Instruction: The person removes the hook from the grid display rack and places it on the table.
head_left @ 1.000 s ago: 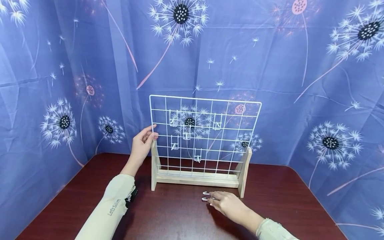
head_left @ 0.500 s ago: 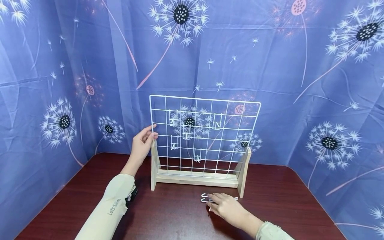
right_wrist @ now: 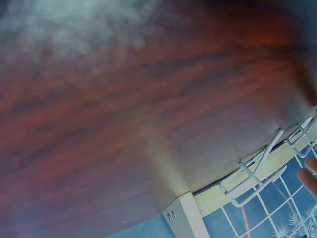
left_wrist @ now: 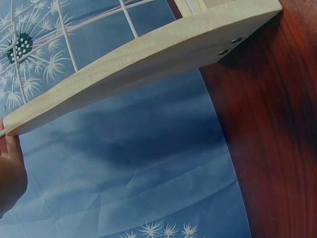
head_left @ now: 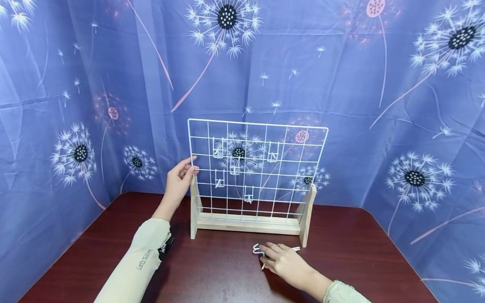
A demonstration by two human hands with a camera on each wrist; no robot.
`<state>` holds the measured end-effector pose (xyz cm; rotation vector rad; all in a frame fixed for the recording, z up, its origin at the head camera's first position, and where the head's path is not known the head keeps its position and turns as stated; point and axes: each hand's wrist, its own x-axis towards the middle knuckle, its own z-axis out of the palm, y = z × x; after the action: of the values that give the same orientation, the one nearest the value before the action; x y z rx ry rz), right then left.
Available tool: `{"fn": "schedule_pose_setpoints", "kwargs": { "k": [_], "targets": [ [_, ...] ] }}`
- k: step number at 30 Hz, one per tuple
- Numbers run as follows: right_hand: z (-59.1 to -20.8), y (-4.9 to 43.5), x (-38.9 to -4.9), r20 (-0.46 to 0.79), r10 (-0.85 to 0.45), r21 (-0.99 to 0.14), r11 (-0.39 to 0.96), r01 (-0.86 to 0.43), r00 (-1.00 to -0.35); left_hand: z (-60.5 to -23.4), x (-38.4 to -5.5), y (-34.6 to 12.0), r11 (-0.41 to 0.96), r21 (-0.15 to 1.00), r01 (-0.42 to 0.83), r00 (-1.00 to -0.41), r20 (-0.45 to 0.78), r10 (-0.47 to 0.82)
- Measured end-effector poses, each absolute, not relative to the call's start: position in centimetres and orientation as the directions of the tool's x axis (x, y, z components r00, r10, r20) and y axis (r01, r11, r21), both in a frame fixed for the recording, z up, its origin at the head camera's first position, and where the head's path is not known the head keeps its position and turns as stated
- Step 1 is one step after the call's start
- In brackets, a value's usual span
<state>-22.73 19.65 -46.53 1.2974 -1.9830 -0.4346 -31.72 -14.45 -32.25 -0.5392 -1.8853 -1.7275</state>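
A white wire grid panel (head_left: pixel 257 166) stands upright in a pale wooden stand (head_left: pixel 248 227), with several white wire hooks hanging on it. My left hand (head_left: pixel 181 179) holds the panel's left edge between thumb and fingers, just above the side post. In the left wrist view only part of that hand (left_wrist: pixel 11 171) shows, at the post's tip. In front of the stand, my right hand (head_left: pixel 282 261) pinches a loose white wire hook (head_left: pixel 257 250), its bent ends sticking out past the fingertips. Another wire hook (right_wrist: pixel 252 178) shows beside it in the right wrist view, partly hidden by the hand in the head view.
The dark red wooden table (head_left: pixel 212 269) carries the stand near its back edge. A blue curtain (head_left: pixel 341 97) with dandelion prints hangs behind and on both sides. The stand's right post (head_left: pixel 308 214) rises just behind my right hand.
The hook in my right fingers has turned, its bent ends drawing closer together and a tip now pointing toward me. The other hook's end has come into view. My left hand stays put.
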Motion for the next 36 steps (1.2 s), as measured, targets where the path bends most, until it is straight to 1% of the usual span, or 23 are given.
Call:
{"fn": "schedule_pose_setpoints", "kwargs": {
  "k": [5, 9, 12, 15, 19, 25, 28, 36],
  "targets": [
    [-46.4, 19.7, -22.6, 0.373, -0.899, 0.624, 0.427, -0.654, -0.231, -32.2, -31.6, -14.4, 0.105, 0.783, 0.613, -0.782, 0.62, -0.063],
    [-46.3, 19.8, -22.6, 0.39, -0.9, 0.634, 0.416, -0.652, -0.195, -32.2, -31.6, -14.3, 0.107, 0.775, 0.622, -0.775, 0.63, -0.056],
    [-46.0, 19.9, -22.5, 0.428, -0.889, 0.631, 0.422, -0.651, -0.162, -32.6, -32.1, -14.5, 0.106, 0.764, 0.637, -0.763, 0.644, -0.05],
    [-45.6, 19.8, -22.5, 0.495, -0.856, 0.582, 0.454, -0.675, -0.149, -32.7, -32.2, -14.5, 0.101, 0.76, 0.643, -0.759, 0.649, -0.049],
    [-44.8, 19.6, -22.6, 0.584, -0.796, 0.48, 0.495, -0.725, -0.157, -32.2, -31.7, -14.3, 0.096, 0.773, 0.627, -0.773, 0.633, -0.051],
    [-43.1, 19.4, -23.1, 0.681, -0.712, 0.376, 0.539, -0.754, -0.17, -32.3, -31.8, -14.3, 0.108, 0.785, 0.611, -0.785, 0.618, -0.049],
    [-42.1, 19.3, -23.2, 0.715, -0.674, 0.322, 0.557, -0.766, -0.189, -32.4, -31.8, -14.4, 0.122, 0.782, 0.612, -0.783, 0.62, -0.047],
    [-40.0, 19.0, -23.8, 0.74, -0.632, 0.284, 0.603, -0.745, -0.229, -32.4, -31.9, -14.4, 0.102, 0.787, 0.608, -0.786, 0.615, -0.056]
  ]
}}
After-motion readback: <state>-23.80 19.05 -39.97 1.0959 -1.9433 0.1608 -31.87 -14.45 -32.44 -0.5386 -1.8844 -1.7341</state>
